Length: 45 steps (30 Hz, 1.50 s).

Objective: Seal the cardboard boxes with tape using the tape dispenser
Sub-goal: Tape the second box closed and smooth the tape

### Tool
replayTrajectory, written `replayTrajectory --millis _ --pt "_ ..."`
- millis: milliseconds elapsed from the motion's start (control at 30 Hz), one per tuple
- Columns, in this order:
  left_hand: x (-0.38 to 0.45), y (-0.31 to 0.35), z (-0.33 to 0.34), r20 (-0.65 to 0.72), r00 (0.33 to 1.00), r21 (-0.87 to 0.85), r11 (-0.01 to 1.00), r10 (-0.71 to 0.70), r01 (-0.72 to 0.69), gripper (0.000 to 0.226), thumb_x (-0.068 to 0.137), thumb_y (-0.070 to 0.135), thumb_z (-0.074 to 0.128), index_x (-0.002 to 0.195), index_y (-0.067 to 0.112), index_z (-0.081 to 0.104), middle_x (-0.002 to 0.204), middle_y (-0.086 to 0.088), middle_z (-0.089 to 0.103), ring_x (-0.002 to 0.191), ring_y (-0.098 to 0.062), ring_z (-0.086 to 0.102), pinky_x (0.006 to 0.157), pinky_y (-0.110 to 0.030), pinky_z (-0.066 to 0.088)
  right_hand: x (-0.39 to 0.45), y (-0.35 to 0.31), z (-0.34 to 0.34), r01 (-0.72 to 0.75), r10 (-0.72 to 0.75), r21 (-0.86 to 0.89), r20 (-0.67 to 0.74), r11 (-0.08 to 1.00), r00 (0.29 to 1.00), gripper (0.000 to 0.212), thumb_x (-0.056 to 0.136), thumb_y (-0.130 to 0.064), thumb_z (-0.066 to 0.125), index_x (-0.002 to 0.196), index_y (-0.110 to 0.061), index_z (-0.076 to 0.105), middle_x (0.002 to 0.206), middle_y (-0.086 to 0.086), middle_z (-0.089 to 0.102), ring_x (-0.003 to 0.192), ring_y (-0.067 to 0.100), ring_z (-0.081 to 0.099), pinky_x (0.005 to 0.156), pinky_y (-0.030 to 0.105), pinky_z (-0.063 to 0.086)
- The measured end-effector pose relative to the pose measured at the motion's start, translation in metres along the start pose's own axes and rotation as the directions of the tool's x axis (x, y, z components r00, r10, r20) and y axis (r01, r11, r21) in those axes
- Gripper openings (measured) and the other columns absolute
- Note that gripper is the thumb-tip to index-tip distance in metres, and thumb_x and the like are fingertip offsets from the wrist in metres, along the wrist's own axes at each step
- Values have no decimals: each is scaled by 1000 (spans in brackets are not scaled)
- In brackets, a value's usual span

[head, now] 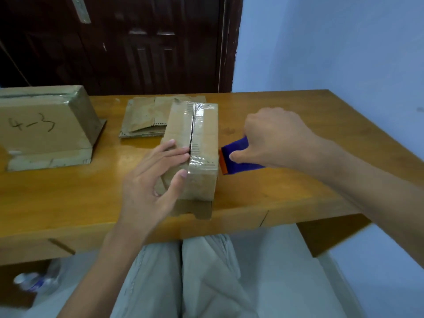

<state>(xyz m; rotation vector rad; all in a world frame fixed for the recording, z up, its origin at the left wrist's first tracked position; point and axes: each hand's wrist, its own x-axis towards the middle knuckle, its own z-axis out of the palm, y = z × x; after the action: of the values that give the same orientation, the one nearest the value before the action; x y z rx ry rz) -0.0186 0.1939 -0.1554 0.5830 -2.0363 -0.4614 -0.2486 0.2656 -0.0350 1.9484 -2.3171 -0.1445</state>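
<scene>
Wooden table (286,191) with a small cardboard box (202,143) at the near edge, between the two hands. Left hand (151,180) rests on the box's left side, fingers straight across the top reaching the centre seam, thumb on the near end, not curled round it. Clear tape (197,125) runs along the seam and over both ends. Box's long axis points away from the person, near end at the table edge, a bottom flap sticking out toward the person under the left thumb.

Right hand (273,138) sits just right of the box, fingers curled round a purple tape dispenser (238,157), thumb pressed on its side. Dispenser's orange end points toward the box's right wall, just beside it; touching or not, cannot tell.

Beyond the left hand's fingertips: flattened cardboard pieces (142,120) stacked flat, partly hidden behind the box. Further left of the left hand: bigger taped box (46,127) marked "4-3". Dark wooden door (137,42) behind the table, blue wall (332,42) beyond the right hand. Person's light trousers (206,276) below the table edge
</scene>
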Motion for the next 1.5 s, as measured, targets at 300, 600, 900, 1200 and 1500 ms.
replayTrajectory --millis 300,600,900,1200,1500 --pt "-3 4 3 -16 999 15 999 -38 39 42 110 41 47 127 16 76 133 5 71 140 -8 55 112 -47 51 -14 19 129 -243 223 -40 -272 969 936 51 99 -67 46 96 -17 57 73 1 60 67 24 59 58 35 42" --pt "0 20 8 -92 990 142 983 -107 120 31 105 29 55 126 21 76 130 11 72 134 -4 58 112 -17 42 -31 -44 85 -259 543 587 -380 767 749 66 101 -63 47 150 -20 45 136 -1 56 121 16 54 95 34 47" --pt "28 8 13 -138 914 -223 911 -382 347 28 97 5 68 107 30 71 116 13 67 123 -12 53 93 -23 49 -5 -96 65 -107 386 994 91 19 918 52 96 -38 72 142 -38 47 112 -22 65 97 -1 64 79 22 53" --pt "30 2 17 100 785 -516 642 -612 567 73 100 26 69 160 46 32 160 20 41 141 -5 47 114 -40 48 3 -102 74 -111 496 990 55 83 866 42 95 -43 73 131 -36 52 111 -19 69 92 -5 68 78 23 59" --pt "32 -6 9 266 724 -682 406 -637 608 52 109 32 49 148 66 40 157 27 45 134 -1 54 99 -32 53 4 -87 81 -55 499 998 36 23 866 38 111 -30 45 144 -32 63 119 -28 71 114 -8 63 103 28 54"
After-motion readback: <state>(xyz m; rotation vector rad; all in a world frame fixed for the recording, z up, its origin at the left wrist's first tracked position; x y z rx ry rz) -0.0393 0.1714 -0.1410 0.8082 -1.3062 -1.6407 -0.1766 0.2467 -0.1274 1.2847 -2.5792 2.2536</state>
